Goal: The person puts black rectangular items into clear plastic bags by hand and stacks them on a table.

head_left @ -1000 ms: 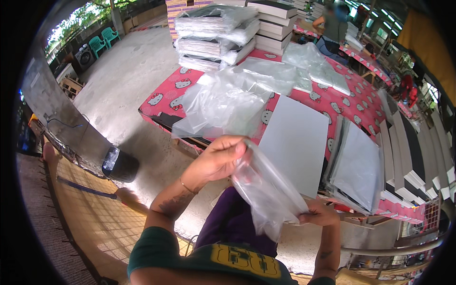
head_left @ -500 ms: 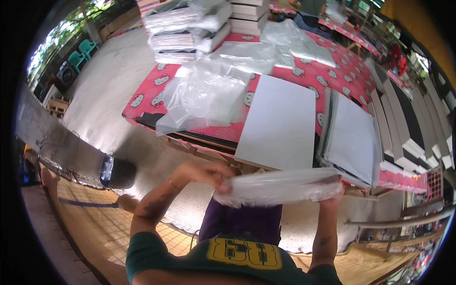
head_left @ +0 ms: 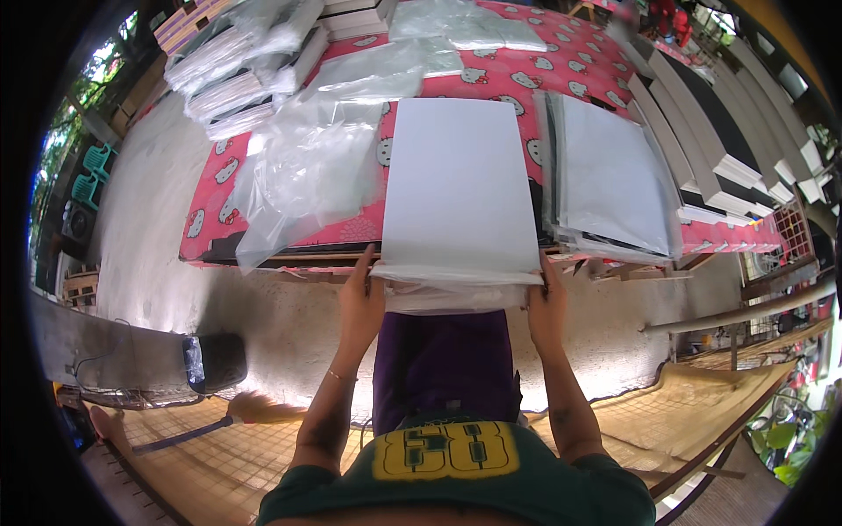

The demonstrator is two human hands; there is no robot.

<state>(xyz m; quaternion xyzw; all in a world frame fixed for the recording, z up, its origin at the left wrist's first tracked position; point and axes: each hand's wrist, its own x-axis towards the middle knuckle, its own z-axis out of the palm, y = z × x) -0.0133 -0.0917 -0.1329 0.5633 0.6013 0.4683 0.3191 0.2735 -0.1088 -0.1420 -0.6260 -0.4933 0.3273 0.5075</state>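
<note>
A clear plastic bag [head_left: 456, 293], bunched into a narrow band, stretches between my two hands across the near end of a white rectangular board [head_left: 460, 184]. My left hand [head_left: 361, 294] is closed on the bag's left end, and my right hand [head_left: 547, 296] grips its right end. The board lies on the table with its near end at the table's front edge. Whether that end sits inside the bag's mouth or only under it, I cannot tell. Right of the board lies a stack of white sheets in clear plastic [head_left: 614, 180].
Loose clear bags [head_left: 307, 180] lie on the pink patterned tablecloth [head_left: 210, 206] at left. Plastic-wrapped stacks [head_left: 241, 74] rise at the far left. Thick grey-and-black stacks [head_left: 702, 131] line the right side. A broom [head_left: 259, 408] and a black container [head_left: 216, 361] are at lower left.
Both hands have brought the bag forward from over my lap to the board's near end. My left hand has moved from the bag's side to its left end. The view has shifted.
</note>
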